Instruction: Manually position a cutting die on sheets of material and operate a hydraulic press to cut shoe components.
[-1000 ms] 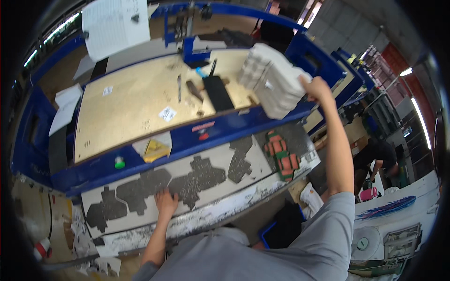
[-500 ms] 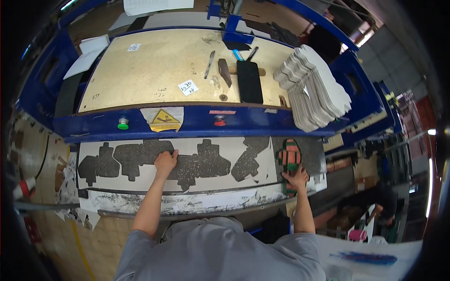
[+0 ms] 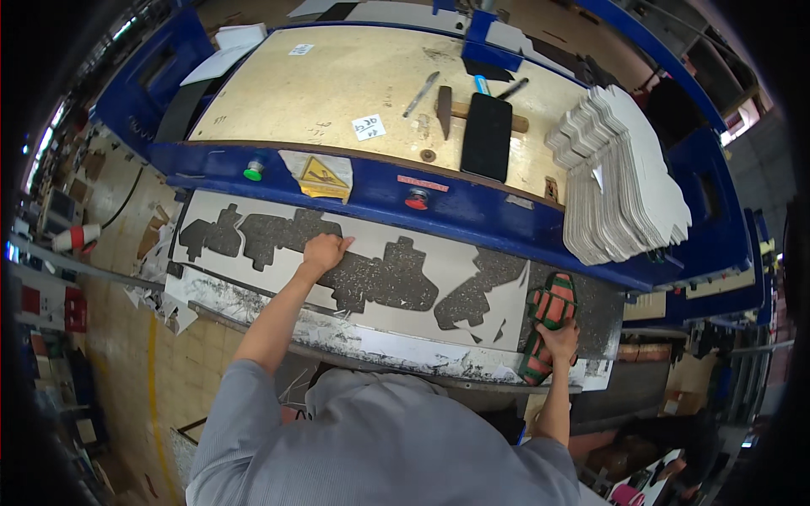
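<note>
A pale cardboard sheet (image 3: 371,238) with several shaped cutouts lies on a dark, speckled cutting board (image 3: 601,312) below the blue press beam. My left hand (image 3: 325,253) rests over the sheet between two cutouts, its fingers curled on the cardboard and its thumb pointing right; the fingertips are partly hidden. To the right of the sheet, my right hand (image 3: 558,341) grips a cutting die (image 3: 555,302) with green edges and orange-red padding. The die lies over the board close to the sheet's right edge, and its lower end reaches the board's front.
On the wooden press top (image 3: 337,76) lie a hammer (image 3: 445,114), a black phone (image 3: 487,137) and a pen (image 3: 422,94). A stack of cut cardboard pieces (image 3: 620,181) stands at the right. The beam carries a green button (image 3: 254,170) and a red button (image 3: 417,199).
My view has turned and shifted, so the bench appears slanted. The die's lower end now reaches farther toward the board's front, with my right hand around its middle. My left hand stays at the same cutout.
</note>
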Action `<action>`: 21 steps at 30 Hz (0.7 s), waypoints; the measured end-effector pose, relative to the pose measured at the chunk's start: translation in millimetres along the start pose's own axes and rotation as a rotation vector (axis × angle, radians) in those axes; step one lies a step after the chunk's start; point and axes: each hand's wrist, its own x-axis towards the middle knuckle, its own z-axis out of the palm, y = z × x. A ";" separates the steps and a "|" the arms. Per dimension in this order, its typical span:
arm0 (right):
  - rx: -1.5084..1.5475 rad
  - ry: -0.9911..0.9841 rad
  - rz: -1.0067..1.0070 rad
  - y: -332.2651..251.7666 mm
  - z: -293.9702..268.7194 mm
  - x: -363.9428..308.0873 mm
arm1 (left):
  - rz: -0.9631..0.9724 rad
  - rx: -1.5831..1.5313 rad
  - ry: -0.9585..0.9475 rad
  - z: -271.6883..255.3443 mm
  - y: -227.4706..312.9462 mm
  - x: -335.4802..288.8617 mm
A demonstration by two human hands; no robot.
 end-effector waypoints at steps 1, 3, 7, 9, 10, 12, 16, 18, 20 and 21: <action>0.000 -0.003 -0.021 10.7 1.9 -2.3 | 0.066 0.024 -0.032 0.6 3.1 -8.8; 0.311 0.216 -0.169 38.0 4.8 -0.3 | 0.108 0.042 -0.053 4.5 8.3 -24.1; 0.716 -0.050 0.213 80.3 -33.9 -12.4 | 0.099 0.004 -0.064 27.6 4.6 -82.4; 1.373 -0.071 0.242 109.3 -33.5 -32.2 | 0.093 -0.007 -0.034 33.7 9.2 -96.9; 1.662 -0.198 0.288 87.1 -40.1 -53.4 | 0.093 0.003 -0.032 36.7 8.2 -106.0; 1.938 -0.680 0.020 10.3 -69.9 -90.3 | 0.092 -0.002 -0.009 37.1 10.6 -114.3; 1.714 -0.777 -0.061 -38.4 -42.1 -96.5 | 0.061 -0.037 -0.106 28.3 19.4 -114.4; 1.610 -0.805 -0.124 -69.0 -25.7 -99.8 | 0.114 -0.115 -0.100 35.8 21.4 -117.3; 1.503 -0.848 -0.195 -105.9 -8.1 -105.2 | 0.222 -0.134 0.141 37.8 10.1 -131.8; 1.454 -0.851 -0.230 -125.0 -0.4 -110.3 | 0.338 -0.118 0.361 39.6 -3.0 -132.3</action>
